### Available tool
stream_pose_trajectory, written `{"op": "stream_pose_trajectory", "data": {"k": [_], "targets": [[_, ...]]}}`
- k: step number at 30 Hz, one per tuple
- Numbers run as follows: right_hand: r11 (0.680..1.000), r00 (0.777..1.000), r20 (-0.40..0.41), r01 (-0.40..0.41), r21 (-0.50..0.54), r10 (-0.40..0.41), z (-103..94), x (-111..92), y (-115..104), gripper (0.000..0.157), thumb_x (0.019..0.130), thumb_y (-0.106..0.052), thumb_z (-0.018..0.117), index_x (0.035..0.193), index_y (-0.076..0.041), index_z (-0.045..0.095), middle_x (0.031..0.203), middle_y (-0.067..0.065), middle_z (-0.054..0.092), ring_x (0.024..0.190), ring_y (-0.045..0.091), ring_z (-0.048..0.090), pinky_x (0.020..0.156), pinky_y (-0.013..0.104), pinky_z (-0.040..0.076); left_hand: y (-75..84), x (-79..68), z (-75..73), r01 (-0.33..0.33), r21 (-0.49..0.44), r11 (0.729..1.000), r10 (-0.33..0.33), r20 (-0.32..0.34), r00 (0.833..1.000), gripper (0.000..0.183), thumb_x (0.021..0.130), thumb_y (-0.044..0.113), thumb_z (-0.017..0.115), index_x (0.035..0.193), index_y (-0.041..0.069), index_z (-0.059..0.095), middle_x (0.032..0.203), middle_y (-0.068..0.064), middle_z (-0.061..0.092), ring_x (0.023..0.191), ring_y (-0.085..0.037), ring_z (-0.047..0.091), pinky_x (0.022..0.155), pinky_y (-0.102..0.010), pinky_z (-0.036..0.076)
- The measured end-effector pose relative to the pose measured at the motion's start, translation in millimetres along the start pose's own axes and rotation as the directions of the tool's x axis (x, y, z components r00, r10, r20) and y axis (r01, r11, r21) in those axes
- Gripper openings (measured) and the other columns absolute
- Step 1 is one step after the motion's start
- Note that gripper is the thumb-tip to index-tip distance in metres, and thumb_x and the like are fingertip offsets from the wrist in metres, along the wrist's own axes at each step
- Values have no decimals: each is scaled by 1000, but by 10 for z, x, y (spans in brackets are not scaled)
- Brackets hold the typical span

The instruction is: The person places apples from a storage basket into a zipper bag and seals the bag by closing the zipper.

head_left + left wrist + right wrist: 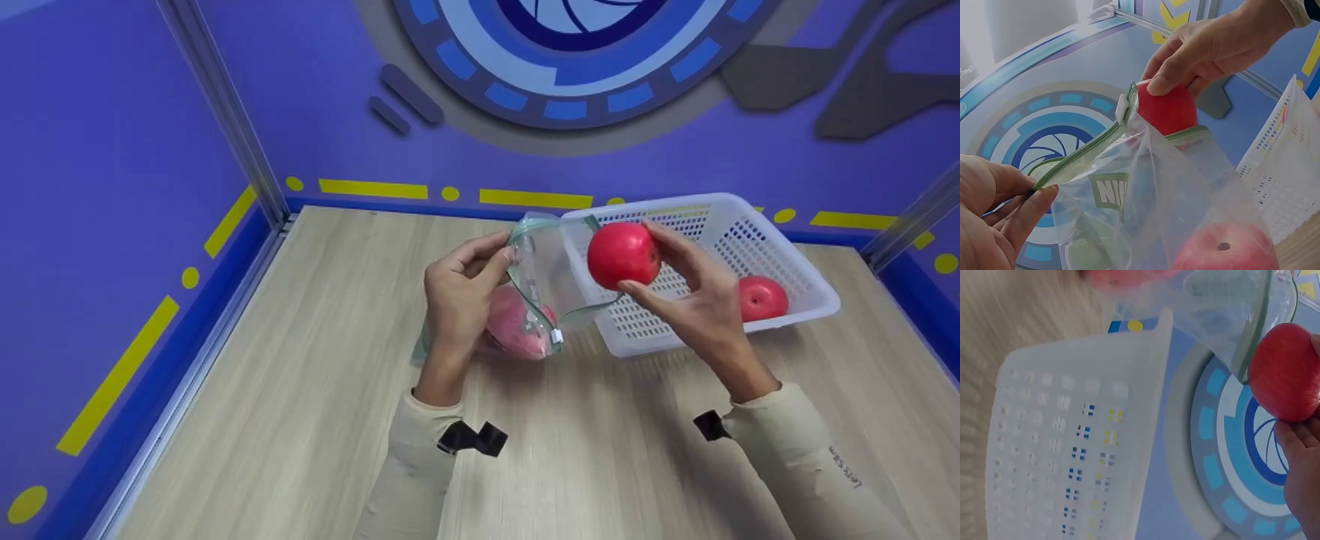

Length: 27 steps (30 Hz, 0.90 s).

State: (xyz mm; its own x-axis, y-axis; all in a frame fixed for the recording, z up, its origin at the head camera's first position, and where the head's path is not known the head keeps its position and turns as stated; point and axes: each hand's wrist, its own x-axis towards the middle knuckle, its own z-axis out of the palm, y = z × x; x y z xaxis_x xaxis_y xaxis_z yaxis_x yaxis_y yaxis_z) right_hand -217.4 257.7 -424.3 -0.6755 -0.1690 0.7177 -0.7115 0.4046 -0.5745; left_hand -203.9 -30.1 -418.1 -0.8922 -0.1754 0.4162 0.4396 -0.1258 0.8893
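Note:
My left hand (463, 292) pinches the green-edged rim of a clear zip bag (1145, 185) between thumb and fingers. The bag's mouth gapes, with a white slider (556, 336) on its zip edge. Inside, low down, lies a red apple (1224, 250); a pale green shape (1092, 244) shows blurrily through the plastic beside it. My right hand (694, 296) grips another red apple (624, 255) at the bag's mouth. In the left wrist view that apple sits partly behind the bag's rim; in the right wrist view it touches the green edge.
A white perforated basket (814, 289) stands on the wooden table (300, 390) to the right, partly under the right hand. One red apple (763, 298) lies in it. Blue printed panels (337, 150) close off the back and sides.

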Motion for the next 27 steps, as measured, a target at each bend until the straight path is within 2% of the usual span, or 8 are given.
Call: {"op": "stream_pose_trajectory", "data": {"k": [4, 11, 15, 21, 27], "targets": [[999, 999, 15, -29, -30, 30, 102, -46, 28, 81, 73, 10, 93, 147, 1, 60, 145, 14, 64, 130, 16, 64, 109, 25, 50, 1, 0, 1, 3, -12, 1000, -3, -4, 1000, 22, 97, 4, 78, 119, 1, 79, 107, -8, 79, 93, -25, 77, 82, -38, 65], [996, 998, 11, -61, -58, 61, 274, -90, 86, 78, 77, 5, 93, 148, 1, 60, 146, 14, 64, 130, 26, 64, 107, 22, 50, 24, -3, 0, -6, -9, 1000, 6, -8, 1000, 22, 97, 4, 78, 119, 0, 79, 107, -9, 79, 93, -25, 77, 82, -38, 65], [997, 999, 28, -30, -67, 32, 379, -85, 97, 77, 79, -2, 94, 149, -1, 59, 149, 11, 62, 132, 28, 62, 109, 23, 49, 20, -4, -6, -28, 2, 1000, 28, -6, 1000, 22, 97, 3, 78, 119, 0, 79, 108, -9, 79, 91, -24, 77, 82, -38, 65], [987, 997, 63, 42, -154, -33, 537, -88, 97, 79, 79, -9, 96, 148, -1, 59, 151, 11, 60, 134, 29, 61, 112, 24, 47, 34, -6, -7, -30, -28, 999, 29, -8, 1000, 22, 98, 3, 77, 119, -1, 79, 108, -10, 79, 90, -26, 76, 82, -39, 66], [973, 985, 154, 113, -200, -83, 666, -132, 83, 82, 79, -9, 96, 150, 0, 57, 155, 14, 56, 139, 32, 56, 112, 37, 49, 43, 0, -12, -13, -71, 997, 12, -15, 1000, 23, 98, 2, 76, 121, -2, 78, 110, -11, 78, 93, -27, 76, 84, -40, 65]]}}
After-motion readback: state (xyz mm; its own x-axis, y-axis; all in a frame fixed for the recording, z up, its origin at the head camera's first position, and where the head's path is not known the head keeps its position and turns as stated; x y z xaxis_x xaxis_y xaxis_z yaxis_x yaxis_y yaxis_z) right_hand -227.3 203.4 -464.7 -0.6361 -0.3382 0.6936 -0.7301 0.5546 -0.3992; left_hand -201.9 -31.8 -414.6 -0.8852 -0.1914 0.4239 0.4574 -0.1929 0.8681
